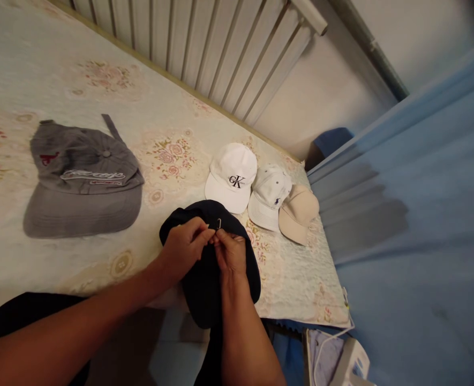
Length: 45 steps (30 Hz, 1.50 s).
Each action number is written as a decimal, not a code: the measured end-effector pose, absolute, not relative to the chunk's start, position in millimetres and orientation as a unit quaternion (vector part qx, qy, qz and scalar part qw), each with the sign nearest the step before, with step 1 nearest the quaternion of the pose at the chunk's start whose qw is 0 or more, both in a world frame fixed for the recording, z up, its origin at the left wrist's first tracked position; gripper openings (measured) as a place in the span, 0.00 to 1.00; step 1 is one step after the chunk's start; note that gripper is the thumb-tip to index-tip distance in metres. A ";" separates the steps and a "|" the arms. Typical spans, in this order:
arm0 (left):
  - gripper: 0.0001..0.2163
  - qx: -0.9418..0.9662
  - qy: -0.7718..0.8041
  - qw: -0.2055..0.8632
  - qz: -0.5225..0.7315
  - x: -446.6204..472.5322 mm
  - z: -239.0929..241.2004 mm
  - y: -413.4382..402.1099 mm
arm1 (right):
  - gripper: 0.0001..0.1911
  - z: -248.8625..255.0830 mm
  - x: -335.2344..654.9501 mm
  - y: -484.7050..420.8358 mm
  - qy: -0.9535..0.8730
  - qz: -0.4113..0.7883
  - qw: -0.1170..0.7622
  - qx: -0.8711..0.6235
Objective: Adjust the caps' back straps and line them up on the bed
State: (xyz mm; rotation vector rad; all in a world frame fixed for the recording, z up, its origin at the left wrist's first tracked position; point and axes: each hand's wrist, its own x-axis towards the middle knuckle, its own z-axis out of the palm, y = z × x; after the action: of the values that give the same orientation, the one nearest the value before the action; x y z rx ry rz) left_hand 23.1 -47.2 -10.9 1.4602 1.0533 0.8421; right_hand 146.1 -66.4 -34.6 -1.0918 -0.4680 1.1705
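Note:
A black cap (204, 284) lies on the floral bed cover (60, 75) near its front edge. Both my hands rest on it and pinch its back strap at a small metal buckle (218, 223). My left hand (184, 249) grips the strap from the left with fingers closed. From the right, my right hand (231, 252) holds the strap beside the buckle. The cap's brim points toward me and hangs partly over the bed edge.
A grey cap (82, 179) lies flat to the left. Two white caps (231, 177) (268, 195) and a beige cap (298, 213) sit in a row behind the black one. A slatted headboard (204, 48) runs along the back; a blue curtain (421, 214) hangs on the right.

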 end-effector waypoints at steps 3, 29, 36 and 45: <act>0.12 0.464 0.376 0.753 0.275 27.0 -19.8 -60.8 | 0.12 -33.8 147.3 -67.4 -0.191 0.520 0.662 -0.505; 0.11 0.069 0.233 0.904 0.352 37.7 -27.8 -26.4 | 0.08 -48.7 146.6 -60.0 -0.150 0.500 0.711 -0.471; 0.09 0.108 0.218 0.893 0.378 37.9 -29.8 -25.4 | 0.08 -42.7 141.2 -65.9 -0.211 0.486 0.670 -0.520; 0.10 0.143 0.246 0.874 0.395 40.1 -26.6 -29.6 | 0.14 -25.1 135.1 -72.3 -0.208 0.464 0.664 -0.549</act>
State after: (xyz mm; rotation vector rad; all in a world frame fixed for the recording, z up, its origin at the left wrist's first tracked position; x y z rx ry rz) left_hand 40.1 -29.6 -26.6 0.2983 0.5130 0.8252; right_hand 135.1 -72.3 -25.1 -1.2395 -0.4697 1.0485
